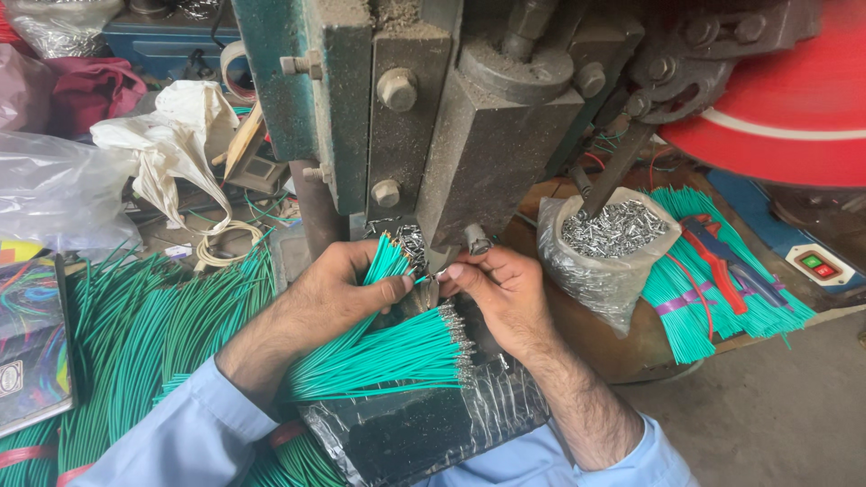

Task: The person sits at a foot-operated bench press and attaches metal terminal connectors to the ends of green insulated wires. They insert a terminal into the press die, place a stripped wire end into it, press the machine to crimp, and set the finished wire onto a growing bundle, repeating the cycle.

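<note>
Left hand (pixel 338 289) fingers pinch a bundle of green wires (pixel 383 347), many already metal-tipped; right hand (pixel 501 289) fingers pinch one wire under the press (pixel 478 144); large untipped pile (pixel 135 352) remains at left.

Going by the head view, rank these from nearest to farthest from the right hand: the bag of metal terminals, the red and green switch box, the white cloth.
From the right hand:
1. Bag of metal terminals, just to its right.
2. Red and green switch box, far right, and white cloth, upper left, both lie much farther off; too close to call between them.

Workshop: grimy press machine (pixel 469 117), green wire bundles (pixel 144 334)
</note>
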`<state>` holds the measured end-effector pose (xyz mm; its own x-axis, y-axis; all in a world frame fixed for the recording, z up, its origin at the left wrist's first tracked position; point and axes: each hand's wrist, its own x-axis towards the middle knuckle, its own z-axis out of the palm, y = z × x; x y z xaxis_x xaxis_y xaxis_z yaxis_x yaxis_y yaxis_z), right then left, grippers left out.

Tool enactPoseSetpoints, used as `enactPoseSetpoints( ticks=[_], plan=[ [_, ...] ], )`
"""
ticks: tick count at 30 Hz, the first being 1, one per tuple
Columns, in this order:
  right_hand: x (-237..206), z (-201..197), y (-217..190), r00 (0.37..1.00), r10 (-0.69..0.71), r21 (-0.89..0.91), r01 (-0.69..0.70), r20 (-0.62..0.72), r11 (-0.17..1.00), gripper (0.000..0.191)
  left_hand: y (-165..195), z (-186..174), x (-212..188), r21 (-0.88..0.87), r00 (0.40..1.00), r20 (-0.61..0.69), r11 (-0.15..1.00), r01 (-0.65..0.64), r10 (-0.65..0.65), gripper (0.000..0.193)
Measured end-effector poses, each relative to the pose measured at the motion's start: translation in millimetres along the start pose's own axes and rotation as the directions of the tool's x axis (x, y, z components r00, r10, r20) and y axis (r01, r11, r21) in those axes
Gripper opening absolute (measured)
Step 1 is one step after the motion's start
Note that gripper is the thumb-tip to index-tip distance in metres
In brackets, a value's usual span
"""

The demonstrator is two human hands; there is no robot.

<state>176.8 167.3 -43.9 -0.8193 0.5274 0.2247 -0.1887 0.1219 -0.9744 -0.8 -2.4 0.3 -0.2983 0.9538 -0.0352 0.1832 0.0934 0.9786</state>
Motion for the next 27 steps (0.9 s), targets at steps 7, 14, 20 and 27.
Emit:
enactPoseSetpoints(
  ticks=[7, 14, 20, 27],
  plan=[
    [-1.7, 3.1, 2.4, 0.999, 0.03, -0.12, -0.033, -0.027, 0.992, 0.014, 1.6, -0.4, 0.1, 0.04, 0.999, -0.023, 0.999, 0.035, -0.034, 0.02],
    [-3.0, 4.9, 2.3, 1.0, 0.022, -0.106, -0.023, -0.013, 0.994, 0.015, 2.6, 0.4, -1.4, 0.03, 1.0, -0.007, 0.999, 0.023, -0.023, 0.022],
    [-3.3, 5.6, 4.0, 1.0, 0.007, -0.191, -0.008, -0.006, 0.982, 0.014, 2.2, 0.5, -1.5, 0.014, 1.0, -0.014, 1.0, 0.021, -0.02, 0.022],
    [-1.5, 5.0, 3.5, 1.0, -0.01, -0.211, 0.01, -0.002, 0.977, 0.013, 1.7, 0.4, -0.6, 0.032, 0.999, -0.029, 0.999, 0.025, -0.024, 0.021]
  ],
)
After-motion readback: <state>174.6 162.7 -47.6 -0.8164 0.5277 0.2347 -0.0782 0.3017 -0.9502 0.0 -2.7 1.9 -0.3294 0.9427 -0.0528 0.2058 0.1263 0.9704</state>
